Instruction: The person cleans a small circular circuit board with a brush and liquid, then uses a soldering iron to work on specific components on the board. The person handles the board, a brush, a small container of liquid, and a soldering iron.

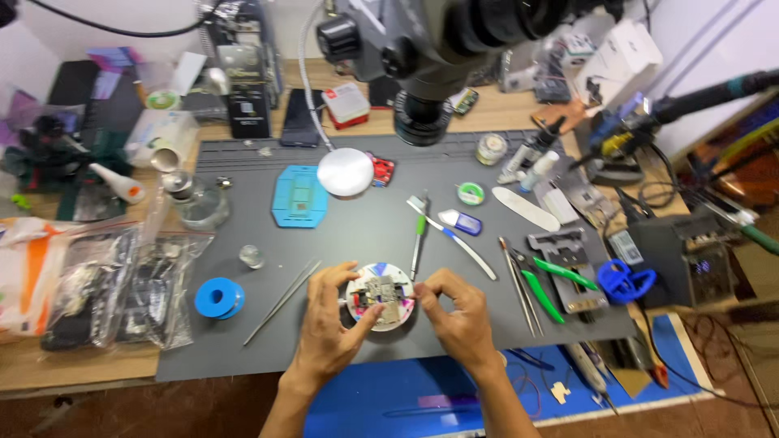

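Your left hand [329, 320] and right hand [454, 312] pinch a small circuit board [380, 294] on a round white holder [380, 318], near the middle of the grey surface [365, 235]. Clear plastic bags [122, 284] lie far left.

Clear plastic bags [122, 284] of dark parts lie at nine o'clock on the bench [81, 365], a white-and-orange packet [28, 272] just outside them, a white carton [621, 57] stands at one o'clock, a red-and-white flat box [346, 105] at twelve, a small lit screen [702, 268] at three.
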